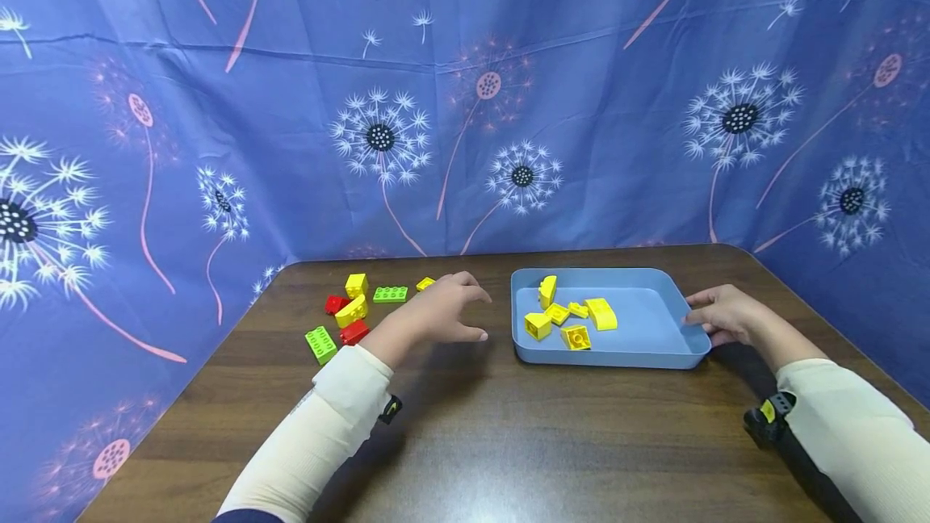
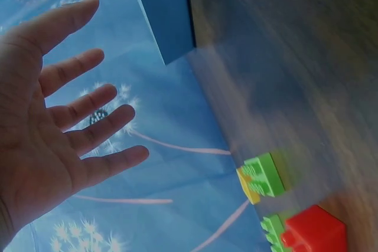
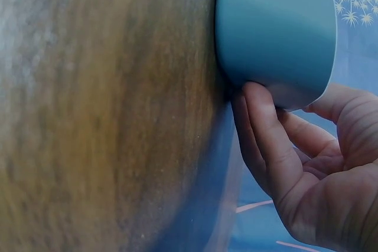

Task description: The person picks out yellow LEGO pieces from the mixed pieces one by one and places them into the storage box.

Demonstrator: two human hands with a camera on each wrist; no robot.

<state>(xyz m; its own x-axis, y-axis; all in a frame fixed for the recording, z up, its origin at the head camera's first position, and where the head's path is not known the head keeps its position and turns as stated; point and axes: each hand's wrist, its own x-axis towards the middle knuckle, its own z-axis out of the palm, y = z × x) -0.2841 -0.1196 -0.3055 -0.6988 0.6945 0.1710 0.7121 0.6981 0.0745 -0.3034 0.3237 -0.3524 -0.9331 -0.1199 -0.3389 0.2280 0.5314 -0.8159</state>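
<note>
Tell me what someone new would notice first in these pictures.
Probably the blue cloth with its big dandelions, hanging behind the table. Next, the blue tray near the table's back edge, holding only yellow blocks, the right hand gripping its right end. Left of it, the left hand hovers over the table.

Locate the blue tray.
In the head view, the blue tray sits right of centre on the brown table, the right hand gripping its right end.

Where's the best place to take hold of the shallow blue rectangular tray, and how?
Likely the right short wall of the shallow blue rectangular tray, from the right, thumb over the rim: the wall stands up thin, and the small yellow bricks leave that end bare. The right hand grips there.
</note>
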